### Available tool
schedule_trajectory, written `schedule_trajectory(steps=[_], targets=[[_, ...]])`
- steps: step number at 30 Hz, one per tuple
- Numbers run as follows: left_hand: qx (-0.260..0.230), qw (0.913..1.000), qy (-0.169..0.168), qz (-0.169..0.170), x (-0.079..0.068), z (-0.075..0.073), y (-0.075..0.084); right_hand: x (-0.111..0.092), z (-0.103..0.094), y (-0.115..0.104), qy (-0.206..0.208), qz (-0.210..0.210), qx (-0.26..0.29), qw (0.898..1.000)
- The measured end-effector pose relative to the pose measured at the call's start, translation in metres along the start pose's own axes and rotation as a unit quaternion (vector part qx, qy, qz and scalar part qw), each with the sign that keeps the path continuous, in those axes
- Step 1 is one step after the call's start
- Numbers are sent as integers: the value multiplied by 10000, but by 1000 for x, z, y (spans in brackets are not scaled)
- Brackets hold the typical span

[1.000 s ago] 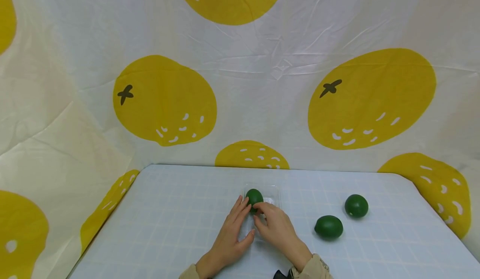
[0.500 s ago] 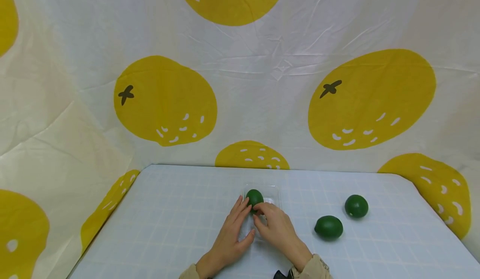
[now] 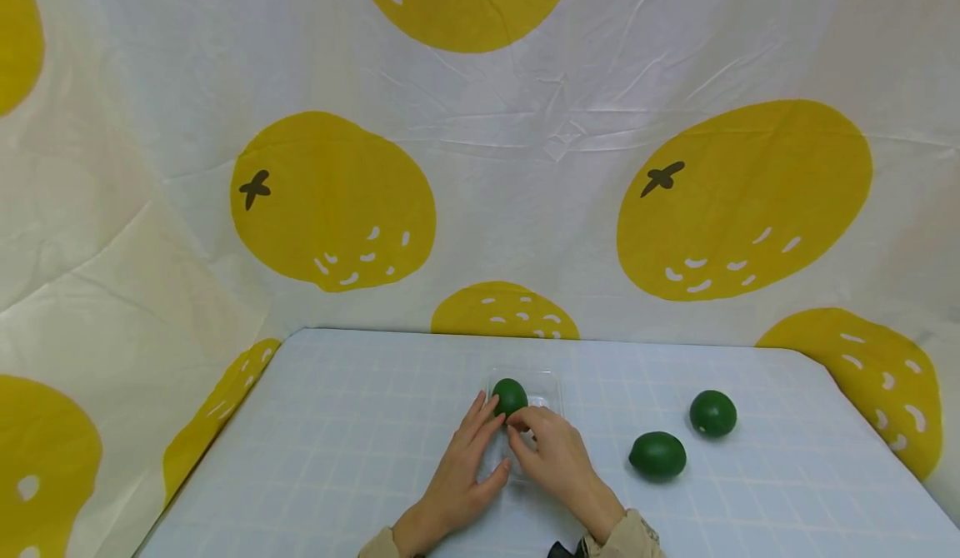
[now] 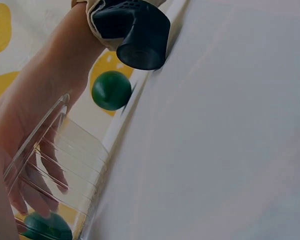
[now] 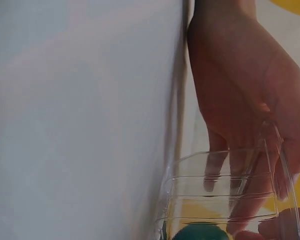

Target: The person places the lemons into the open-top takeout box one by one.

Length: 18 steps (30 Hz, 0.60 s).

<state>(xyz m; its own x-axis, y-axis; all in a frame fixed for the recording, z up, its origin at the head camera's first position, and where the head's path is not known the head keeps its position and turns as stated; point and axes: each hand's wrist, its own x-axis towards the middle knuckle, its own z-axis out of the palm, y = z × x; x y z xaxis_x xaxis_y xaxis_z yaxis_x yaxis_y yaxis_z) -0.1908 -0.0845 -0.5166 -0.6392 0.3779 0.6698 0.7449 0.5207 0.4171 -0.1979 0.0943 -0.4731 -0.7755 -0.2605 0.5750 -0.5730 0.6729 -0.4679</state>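
A green lime (image 3: 511,396) sits at the left side of a clear plastic container (image 3: 553,383). Long straight fingers of my left hand (image 3: 459,475) lie along the container's left side, tips right at the lime, thumb spread away. My right hand (image 3: 558,454) reaches in from the right, index and thumb bent toward each other at the lime's near end. Through the clear wall (image 4: 85,150), the left wrist view shows the right fingers hanging just over the lime (image 4: 47,227). I cannot tell whether they pinch it. Only the lime's top (image 5: 200,232) shows in the right wrist view.
Two more limes lie on the table to the right, one nearer (image 3: 657,455) and one farther back (image 3: 713,414). A pale checked cloth (image 3: 360,425) covers the table. Behind it hangs a fruit-print curtain (image 3: 525,208). A black wrist camera (image 4: 140,40) sits at the right sleeve.
My right fingertips have slid slightly down along the near end of the lime. The left hand, the container and the other limes stay as they were.
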Motion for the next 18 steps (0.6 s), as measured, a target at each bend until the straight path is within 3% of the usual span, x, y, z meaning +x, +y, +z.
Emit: schedule_trajectory(steps=[8, 13, 18], targets=[[-42, 10000, -53, -27, 0, 0, -1, 3, -15, -2, 159, 62, 112, 9998], [-116, 9999, -89, -63, -1, 2, -2, 6, -37, 4, 457, 43, 178, 9988], [-35, 9999, -86, -55, -2, 3, -3, 5, -66, 19, 907, -102, -88, 9958]])
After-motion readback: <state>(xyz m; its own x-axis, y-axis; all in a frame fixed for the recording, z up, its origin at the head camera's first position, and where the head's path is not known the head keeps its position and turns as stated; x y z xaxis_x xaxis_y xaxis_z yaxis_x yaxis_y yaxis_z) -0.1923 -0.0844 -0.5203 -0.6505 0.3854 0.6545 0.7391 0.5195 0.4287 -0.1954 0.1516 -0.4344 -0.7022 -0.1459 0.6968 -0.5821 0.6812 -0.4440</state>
